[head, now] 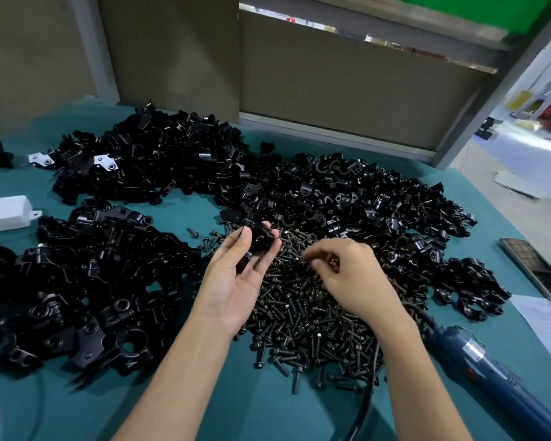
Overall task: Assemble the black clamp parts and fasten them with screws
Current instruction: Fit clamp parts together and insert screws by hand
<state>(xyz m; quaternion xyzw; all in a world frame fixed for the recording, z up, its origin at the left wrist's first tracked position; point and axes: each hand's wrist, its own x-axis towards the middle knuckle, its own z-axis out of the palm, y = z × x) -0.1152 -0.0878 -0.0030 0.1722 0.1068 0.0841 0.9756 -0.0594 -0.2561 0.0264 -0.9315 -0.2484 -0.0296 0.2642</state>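
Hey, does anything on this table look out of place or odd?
Two silvery plates lie in the far-left pile of black parts, the only pale pieces there; bare metal or glare, I cannot tell. One screw lies apart from the screw pile.

Reads as smooth, glossy black-coated metal across the clamp parts [347, 202]. Shows dark metal with a dull sheen in the screws [299, 307]. Looks matt and cloth-like on the teal table cover [204, 393]. Gleams as smooth blue plastic on the electric screwdriver [490, 364]. Appears matt white on the plastic box [4, 213].
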